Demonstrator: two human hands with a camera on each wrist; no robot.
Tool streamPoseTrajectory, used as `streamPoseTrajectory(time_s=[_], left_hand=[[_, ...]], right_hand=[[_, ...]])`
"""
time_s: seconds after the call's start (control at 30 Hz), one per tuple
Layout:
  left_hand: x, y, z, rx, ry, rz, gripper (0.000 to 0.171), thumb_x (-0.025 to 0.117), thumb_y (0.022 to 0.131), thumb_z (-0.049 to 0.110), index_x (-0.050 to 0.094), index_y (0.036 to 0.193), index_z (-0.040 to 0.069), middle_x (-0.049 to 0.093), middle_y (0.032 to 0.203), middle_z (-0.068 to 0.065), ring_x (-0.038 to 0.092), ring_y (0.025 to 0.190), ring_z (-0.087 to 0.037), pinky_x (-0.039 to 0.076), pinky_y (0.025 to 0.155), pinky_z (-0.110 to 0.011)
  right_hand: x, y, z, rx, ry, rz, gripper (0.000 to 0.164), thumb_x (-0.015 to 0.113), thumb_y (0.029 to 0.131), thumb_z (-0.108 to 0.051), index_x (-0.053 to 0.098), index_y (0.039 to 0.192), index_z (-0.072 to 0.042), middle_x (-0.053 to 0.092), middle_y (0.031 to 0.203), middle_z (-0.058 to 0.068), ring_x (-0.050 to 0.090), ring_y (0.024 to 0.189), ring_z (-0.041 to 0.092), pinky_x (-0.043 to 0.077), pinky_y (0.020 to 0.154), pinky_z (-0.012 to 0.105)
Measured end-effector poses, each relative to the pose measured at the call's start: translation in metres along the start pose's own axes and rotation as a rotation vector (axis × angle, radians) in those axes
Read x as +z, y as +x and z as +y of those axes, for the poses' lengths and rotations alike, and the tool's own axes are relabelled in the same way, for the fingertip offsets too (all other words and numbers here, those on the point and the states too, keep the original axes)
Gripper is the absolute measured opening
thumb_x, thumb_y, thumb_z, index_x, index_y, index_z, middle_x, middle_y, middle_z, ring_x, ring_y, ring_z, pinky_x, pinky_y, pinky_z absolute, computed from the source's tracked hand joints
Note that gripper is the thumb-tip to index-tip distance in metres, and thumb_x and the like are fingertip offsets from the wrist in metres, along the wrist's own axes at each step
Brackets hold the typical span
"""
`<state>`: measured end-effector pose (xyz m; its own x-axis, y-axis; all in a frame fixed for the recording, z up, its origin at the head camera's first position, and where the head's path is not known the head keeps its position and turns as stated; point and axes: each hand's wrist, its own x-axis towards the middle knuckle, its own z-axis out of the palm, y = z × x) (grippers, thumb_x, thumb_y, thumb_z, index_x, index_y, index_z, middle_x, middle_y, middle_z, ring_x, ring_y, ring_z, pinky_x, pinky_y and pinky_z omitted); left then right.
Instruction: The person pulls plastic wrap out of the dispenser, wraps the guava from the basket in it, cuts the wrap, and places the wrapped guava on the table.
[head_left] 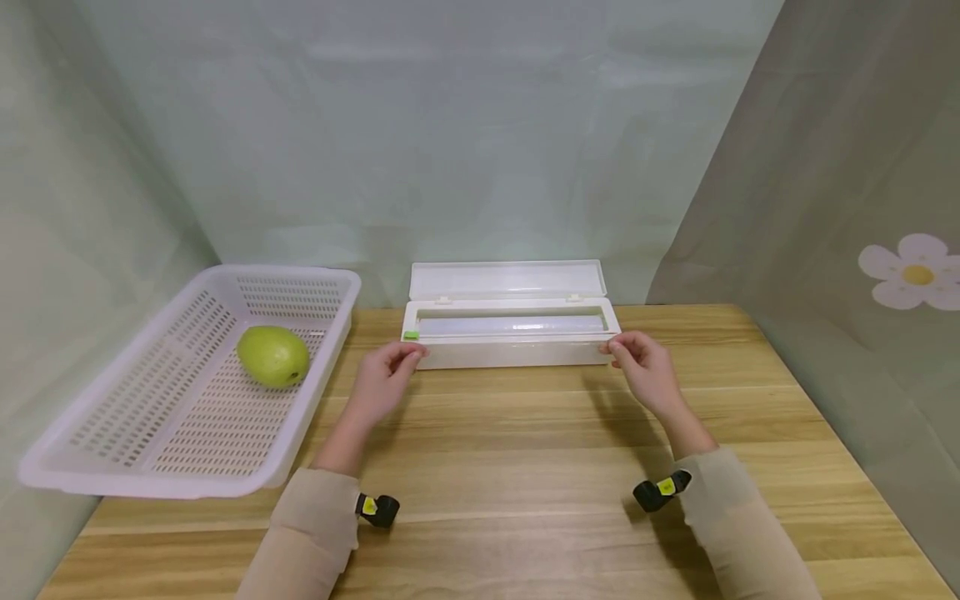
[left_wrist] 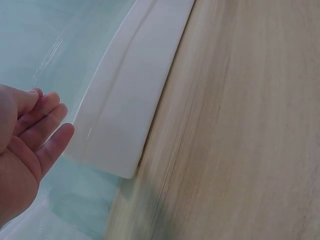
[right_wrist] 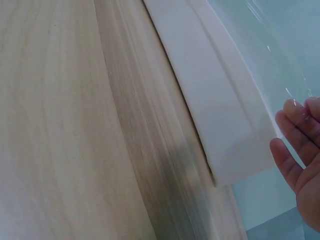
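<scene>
Wooden tabletop point(head_left: 517, 467) bears a long white open-lidded box point(head_left: 517, 355).

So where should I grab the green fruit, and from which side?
Probably grip the fruit round its plump middle, from above: it lies low in the basket, whose walls rise around it, but nothing covers its top. The left hand is nearer, though it pinches film.

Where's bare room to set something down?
Bare table lies in front of the white box, between the left hand and the right hand, and right of the right hand. Crowded: the left side, by the basket, and the box's front corners.
</scene>
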<state>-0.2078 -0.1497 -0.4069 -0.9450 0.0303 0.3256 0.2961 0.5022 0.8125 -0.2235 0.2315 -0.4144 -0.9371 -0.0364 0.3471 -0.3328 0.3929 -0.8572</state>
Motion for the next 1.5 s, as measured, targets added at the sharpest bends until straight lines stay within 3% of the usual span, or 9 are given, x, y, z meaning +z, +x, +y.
streamPoseTrajectory(time_s=[0.3,0.5,0.83,1.1,1.5], left_hand=[[-0.002,-0.004,0.001,-0.012,-0.033,-0.013,0.018,0.056,0.094,0.009,0.068,0.104,-0.001,0.07,0.101,-0.015,0.061,0.086,-0.02,0.048,0.071,-0.016],[-0.004,-0.006,0.003,-0.016,-0.021,-0.014,0.019,0.056,0.094,0.011,0.068,0.105,0.001,0.07,0.102,-0.014,0.06,0.086,-0.017,0.049,0.07,-0.016],[-0.006,-0.005,0.002,0.009,-0.018,-0.02,0.019,0.056,0.095,0.013,0.068,0.106,0.003,0.07,0.102,-0.012,0.061,0.086,-0.02,0.049,0.071,-0.017],[-0.004,-0.014,-0.001,0.004,-0.015,-0.023,0.018,0.057,0.094,0.011,0.069,0.106,0.004,0.071,0.103,-0.011,0.062,0.088,-0.018,0.05,0.073,-0.017],[-0.002,-0.019,-0.006,0.012,-0.03,0.002,0.017,0.058,0.093,0.009,0.069,0.105,0.003,0.071,0.101,-0.01,0.065,0.091,-0.022,0.052,0.073,-0.018]], right_hand=[[-0.001,-0.006,-0.017,-0.006,0.029,-0.005,0.018,0.051,0.096,-0.003,0.058,0.098,0.013,0.065,0.099,0.032,0.063,0.083,0.0,0.056,0.071,0.024],[-0.002,-0.01,-0.031,-0.004,0.025,-0.016,0.018,0.05,0.095,0.0,0.056,0.099,0.016,0.064,0.1,0.034,0.059,0.081,-0.008,0.054,0.071,0.017],[-0.004,-0.003,-0.007,-0.03,0.034,-0.012,0.02,0.053,0.096,-0.008,0.059,0.098,0.01,0.066,0.098,0.03,0.062,0.083,-0.005,0.055,0.072,0.022],[-0.001,-0.013,-0.009,-0.025,0.048,-0.009,0.017,0.053,0.094,-0.003,0.06,0.098,0.012,0.065,0.097,0.032,0.062,0.081,-0.005,0.056,0.071,0.024],[0.004,-0.014,0.006,-0.02,0.049,0.01,0.015,0.053,0.094,-0.001,0.061,0.099,0.01,0.067,0.095,0.029,0.062,0.081,-0.005,0.055,0.069,0.021]])
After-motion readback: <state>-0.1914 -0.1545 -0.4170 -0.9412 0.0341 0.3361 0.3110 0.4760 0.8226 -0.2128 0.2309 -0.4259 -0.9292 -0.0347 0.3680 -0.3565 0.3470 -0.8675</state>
